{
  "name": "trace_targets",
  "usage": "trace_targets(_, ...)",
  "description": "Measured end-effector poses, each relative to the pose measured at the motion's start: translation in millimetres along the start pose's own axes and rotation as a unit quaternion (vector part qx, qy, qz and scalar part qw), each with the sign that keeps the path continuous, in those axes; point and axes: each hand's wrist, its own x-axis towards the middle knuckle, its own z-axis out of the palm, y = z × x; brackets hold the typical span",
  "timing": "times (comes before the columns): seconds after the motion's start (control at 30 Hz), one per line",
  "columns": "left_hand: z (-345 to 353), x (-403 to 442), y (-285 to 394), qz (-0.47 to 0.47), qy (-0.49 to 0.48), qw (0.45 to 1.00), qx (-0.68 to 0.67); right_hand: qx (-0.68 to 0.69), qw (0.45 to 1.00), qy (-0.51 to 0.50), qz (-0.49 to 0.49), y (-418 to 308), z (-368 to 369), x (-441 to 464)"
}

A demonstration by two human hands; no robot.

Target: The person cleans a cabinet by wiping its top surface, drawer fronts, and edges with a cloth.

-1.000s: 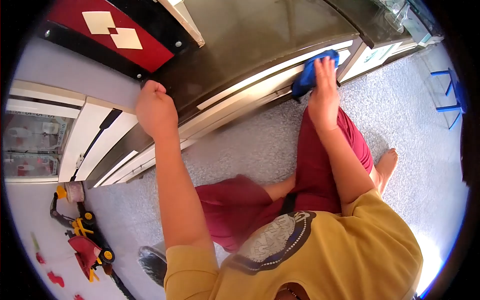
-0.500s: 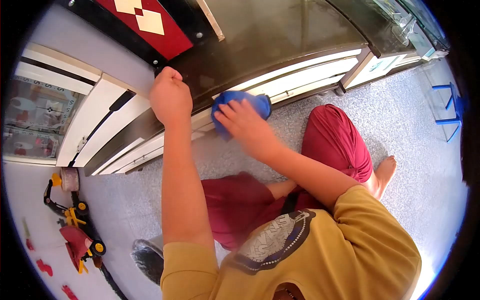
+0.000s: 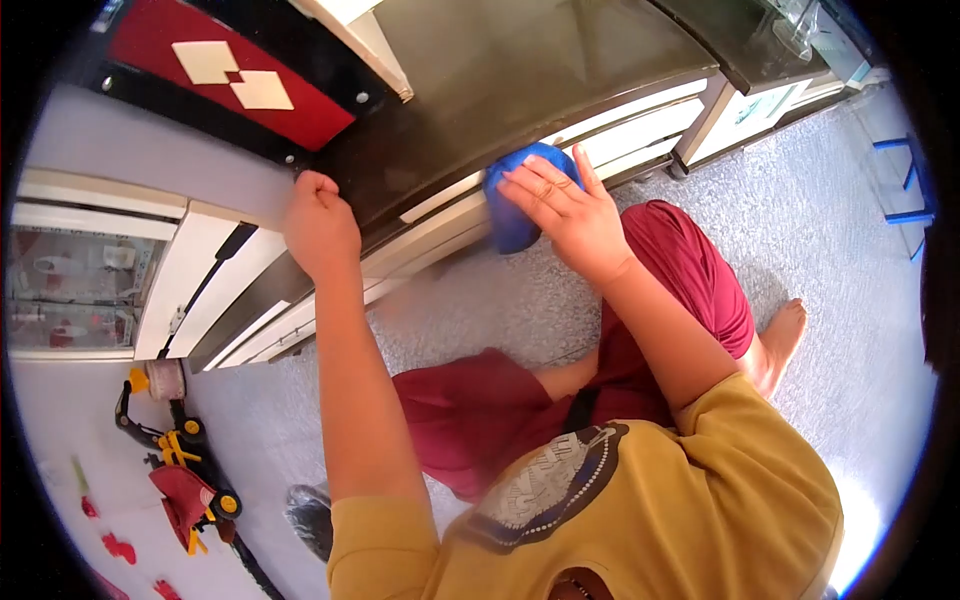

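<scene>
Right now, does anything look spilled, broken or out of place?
Nothing looks plainly spilled or broken. The only oddities are a toy vehicle and small red shapes off beyond the cabinet; whether those shapes are strewn bits or decoration, I can't tell.

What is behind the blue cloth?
The white cabinet front shows on either side of the cloth, below the dark top. The patch behind the cloth and right hand is hidden.
</scene>
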Motion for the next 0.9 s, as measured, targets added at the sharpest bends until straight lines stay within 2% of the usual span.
trace_targets(0.3,0,1,-3,0.014,-0.007,1.000,0.000,-0.030,0.999,0.008,0.033,60,-24,-16)
trace_targets(0.4,-1,1,-2,0.010,-0.008,1.000,0.007,-0.058,0.994,0.026,0.092,87,-31,-28)
trace_targets(0.47,-1,1,-1,0.008,-0.006,1.000,0.010,-0.050,0.984,0.094,0.141,113,-27,-39)
trace_targets(0.57,0,0,-1,0.012,0.001,1.000,0.016,-0.028,0.959,0.145,0.241,131,-40,-34)
trace_targets(0.63,2,1,-3,0.017,0.006,1.000,0.023,0.017,0.936,0.153,0.317,134,-47,-31)
trace_targets(0.73,2,0,-3,0.011,0.006,1.000,0.005,0.058,0.912,0.198,0.354,121,-32,-23)
trace_targets(0.87,-2,-1,5,-0.003,0.001,1.000,-0.001,0.092,0.911,0.158,0.369,81,-28,-12)
trace_targets(0.9,-1,-1,4,0.001,0.004,1.000,-0.003,0.070,0.922,0.169,0.342,86,-27,-11)
